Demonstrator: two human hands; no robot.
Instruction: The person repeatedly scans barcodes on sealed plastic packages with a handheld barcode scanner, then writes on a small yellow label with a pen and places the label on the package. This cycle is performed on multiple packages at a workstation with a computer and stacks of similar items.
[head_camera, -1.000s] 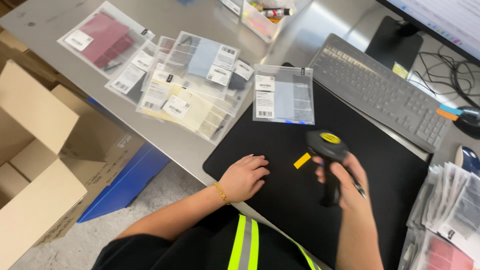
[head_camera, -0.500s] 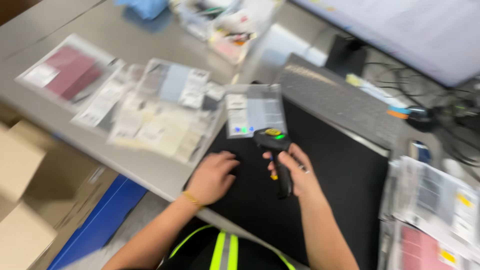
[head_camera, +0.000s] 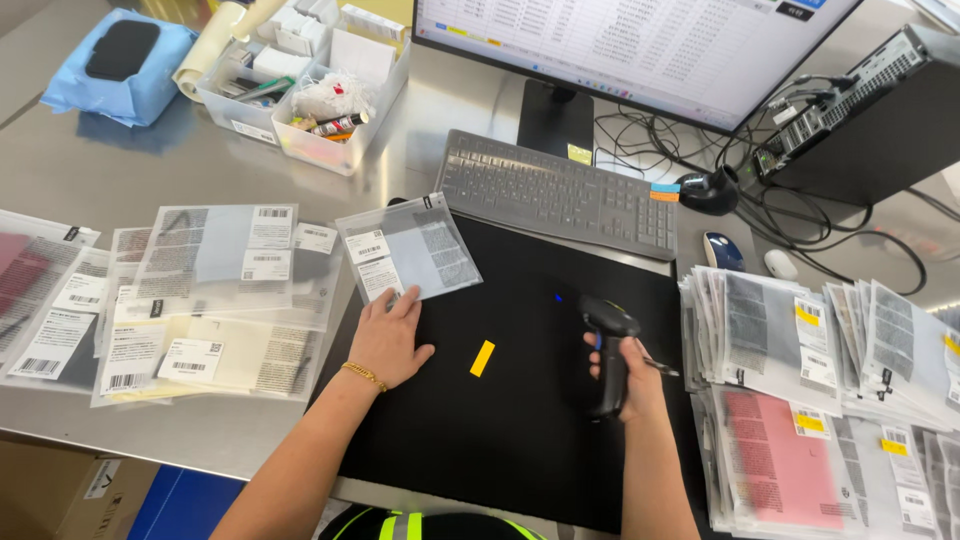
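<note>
Steel bench (head_camera: 200, 160), black mat (head_camera: 520, 420): our left hand (head_camera: 388, 340) has slid up, fingers flat on the clear labelled bag (head_camera: 408, 248) at the mat's far-left corner. Our right hand (head_camera: 625, 375) stays wrapped around the black scanner (head_camera: 606, 350), now swung off that bag.

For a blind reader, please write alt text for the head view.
A person's left hand touches a clear bagged item on a black mat; the right hand grips a black handheld scanner. Stacks of bagged items lie at both sides.
</note>
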